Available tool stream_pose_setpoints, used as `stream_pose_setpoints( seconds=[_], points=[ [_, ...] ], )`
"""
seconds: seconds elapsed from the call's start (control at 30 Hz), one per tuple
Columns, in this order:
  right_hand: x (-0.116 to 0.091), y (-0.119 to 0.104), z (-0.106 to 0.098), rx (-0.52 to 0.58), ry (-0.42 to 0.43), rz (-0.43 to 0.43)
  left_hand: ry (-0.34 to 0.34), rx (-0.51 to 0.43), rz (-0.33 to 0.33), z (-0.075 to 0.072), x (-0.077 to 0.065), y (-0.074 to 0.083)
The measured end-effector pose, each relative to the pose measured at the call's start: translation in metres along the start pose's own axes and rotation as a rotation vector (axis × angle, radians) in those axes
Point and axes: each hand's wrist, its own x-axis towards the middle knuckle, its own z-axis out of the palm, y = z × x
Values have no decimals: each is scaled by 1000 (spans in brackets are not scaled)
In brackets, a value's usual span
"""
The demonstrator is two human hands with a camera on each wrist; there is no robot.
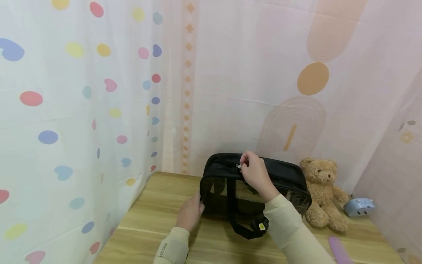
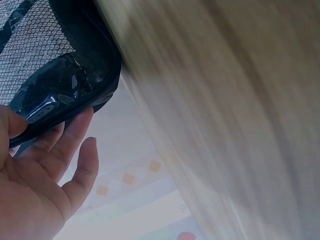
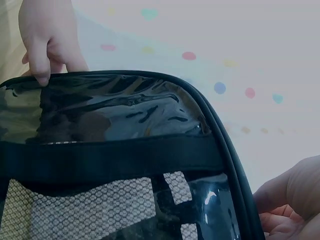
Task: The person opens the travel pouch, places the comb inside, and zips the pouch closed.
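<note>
A black bag (image 1: pixel 217 209) with clear plastic and mesh front panels stands upright on the wooden table. Its black strap (image 1: pixel 232 205) hangs down the front and loops onto the tabletop. My left hand (image 1: pixel 190 212) holds the bag's left side; in the left wrist view the thumb lies on the front edge and the fingers reach behind it. On top of the bag, my right hand (image 1: pixel 257 174) pinches the metal zipper pull (image 1: pixel 238 166) between thumb and finger. The right wrist view shows the bag's clear panel (image 3: pixel 145 110) close up, and the pull itself is hidden there.
A brown teddy bear (image 1: pixel 321 192) sits just right of the bag. Beyond it lies a light blue object with two dark slots (image 1: pixel 358 207). A purple strip (image 1: pixel 339 249) lies near the right sleeve. Patterned curtains (image 1: pixel 230 73) hang behind and beside the wooden table (image 1: pixel 141 227).
</note>
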Motion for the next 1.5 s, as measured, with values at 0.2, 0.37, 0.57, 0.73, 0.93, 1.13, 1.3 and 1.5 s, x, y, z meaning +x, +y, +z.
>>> stream_pose_setpoints(
  seconds=[0.2,0.37,0.57,0.73,0.93,1.13,1.3,1.5],
  points=[
    [3,-5,5,-9,12,-20,-3,-5,2,0,1,1],
    [8,-9,12,-10,16,-38,3,-5,10,1,1,2],
    [16,-15,21,-32,13,-50,2,-8,7,0,0,3],
    [23,-21,30,-50,3,-51,5,-4,14,3,0,1],
    [31,-33,45,-87,-13,-61,9,-5,11,5,-1,-2],
    [34,-41,57,-177,-17,-110,5,-5,20,4,-2,-1],
    [31,-44,63,-302,-40,-141,-2,-12,25,3,-1,1],
    [29,-45,71,-351,-77,-214,-21,-19,11,2,0,-1]
  ],
)
